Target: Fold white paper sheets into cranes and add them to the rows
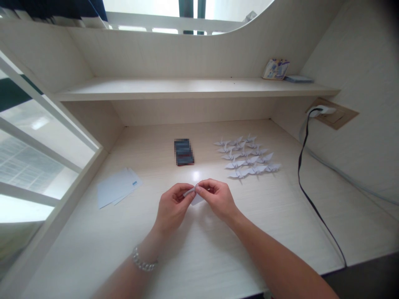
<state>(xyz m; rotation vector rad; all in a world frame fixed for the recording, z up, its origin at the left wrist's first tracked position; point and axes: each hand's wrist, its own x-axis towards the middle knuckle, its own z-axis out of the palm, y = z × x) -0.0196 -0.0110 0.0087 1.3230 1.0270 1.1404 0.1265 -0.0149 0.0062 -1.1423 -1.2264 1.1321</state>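
Note:
My left hand [172, 206] and my right hand [217, 198] meet over the middle of the pale desk [93, 245], both pinching a small folded piece of white paper [195, 197]. The fingers of each hand are closed on it, and a bracelet sits on my left wrist. To the left lie loose sheets of pale paper [116, 187]. Behind my right hand, several folded paper cranes [247, 157] stand in rows on the desk.
A small dark blurred object [183, 152] lies behind my hands. A black cable [307, 182] runs from a wall socket [327, 111] down over the desk's right side. On the shelf [187, 89] above are a small box [275, 69] and a flat pad.

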